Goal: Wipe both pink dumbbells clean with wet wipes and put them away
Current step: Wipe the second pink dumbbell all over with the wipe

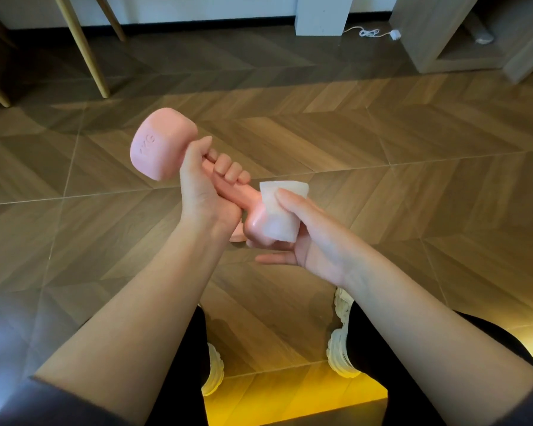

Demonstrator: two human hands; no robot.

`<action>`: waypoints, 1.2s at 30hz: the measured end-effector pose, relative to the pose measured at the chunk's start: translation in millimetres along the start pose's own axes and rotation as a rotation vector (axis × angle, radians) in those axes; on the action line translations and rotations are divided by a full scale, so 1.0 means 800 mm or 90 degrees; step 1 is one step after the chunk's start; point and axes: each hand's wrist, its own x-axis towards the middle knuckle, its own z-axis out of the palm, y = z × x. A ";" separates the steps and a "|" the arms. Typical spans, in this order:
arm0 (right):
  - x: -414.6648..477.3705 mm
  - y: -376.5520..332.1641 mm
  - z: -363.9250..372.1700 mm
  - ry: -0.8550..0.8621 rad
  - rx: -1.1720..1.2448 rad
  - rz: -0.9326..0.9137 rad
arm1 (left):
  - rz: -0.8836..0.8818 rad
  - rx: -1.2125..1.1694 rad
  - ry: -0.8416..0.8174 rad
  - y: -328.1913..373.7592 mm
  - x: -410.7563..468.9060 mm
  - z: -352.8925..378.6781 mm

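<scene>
The fingers of the left hand are clamped round the handle of the pink dumbbell, held in the air above the floor. The right hand pinches a wet wipe against its near head. Its long axis slants from upper left down to lower right.

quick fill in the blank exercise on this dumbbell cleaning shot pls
1. The left hand grips the dumbbell by its ____.
2. The right hand holds a ____ against the dumbbell's near head.
3. The dumbbell is coloured ____.
4. A white cable lies on the ____ by the far wall.

Missing words: handle; wipe; pink; floor.
</scene>
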 end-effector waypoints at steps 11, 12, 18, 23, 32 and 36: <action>0.007 0.013 0.013 0.158 -0.092 -0.127 | -0.019 0.054 0.033 -0.011 0.001 0.002; 0.008 0.011 0.013 0.161 -0.078 -0.110 | -0.019 0.057 0.030 -0.009 0.001 0.003; 0.002 0.003 -0.002 -0.010 0.032 -0.101 | -0.013 0.013 0.020 0.002 0.002 0.003; 0.007 0.010 0.002 0.043 -0.019 -0.086 | -0.013 0.028 -0.041 0.000 -0.006 0.005; -0.005 0.002 -0.002 0.001 -0.026 -0.081 | -0.022 0.050 0.031 -0.007 -0.001 0.003; -0.003 0.006 -0.003 -0.029 -0.049 -0.111 | -0.033 0.048 0.053 -0.005 0.002 0.000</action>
